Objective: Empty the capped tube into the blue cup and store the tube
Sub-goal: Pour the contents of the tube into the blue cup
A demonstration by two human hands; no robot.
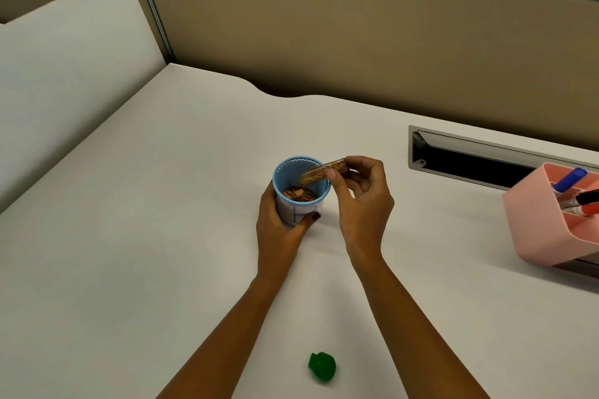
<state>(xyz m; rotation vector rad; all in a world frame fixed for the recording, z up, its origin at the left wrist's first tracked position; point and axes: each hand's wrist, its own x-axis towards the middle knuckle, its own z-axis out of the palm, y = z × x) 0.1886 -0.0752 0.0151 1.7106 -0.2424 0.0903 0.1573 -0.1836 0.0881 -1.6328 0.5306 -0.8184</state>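
2 hands work: left fingers (312,216) wrap the blue cup (299,186), right fingers (334,175) pinch the tilted tube (321,171) over it.

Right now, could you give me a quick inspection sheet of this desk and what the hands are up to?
Surface: white desk, with a recessed slot at the back.
Job's things: blue cup upright, brown material inside; tube tilted, mouth over the cup, still partly full; green cap off, lying near the front edge.
Clutter: pink organiser holding markers.
Grips: left hand wraps the cup; right hand pinches the tube.
Cables: nothing seen.
Surroundings: beige partition.
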